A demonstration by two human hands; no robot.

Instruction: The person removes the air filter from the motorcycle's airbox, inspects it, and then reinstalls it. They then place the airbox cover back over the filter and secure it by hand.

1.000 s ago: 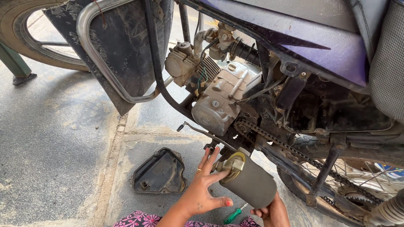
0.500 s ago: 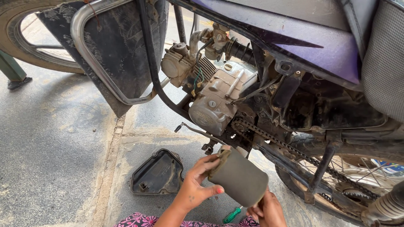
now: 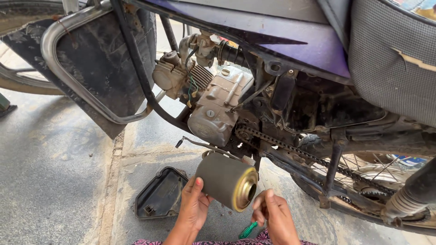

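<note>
Filter's up off the ground below the engine point(image 3: 213, 113): left hand point(image 3: 193, 209) has its fingers wrapped round the grey foam air filter point(image 3: 221, 179), long axis pointing at the right hand point(image 3: 277, 217), whose fingers curl loosely, empty, just beside the brass end.

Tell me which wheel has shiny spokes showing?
The rear wheel at lower right, behind the drive chain, shows thin silver spokes. The front wheel at upper left shows mostly black tyre, half hidden behind the dark leg shield.
</note>
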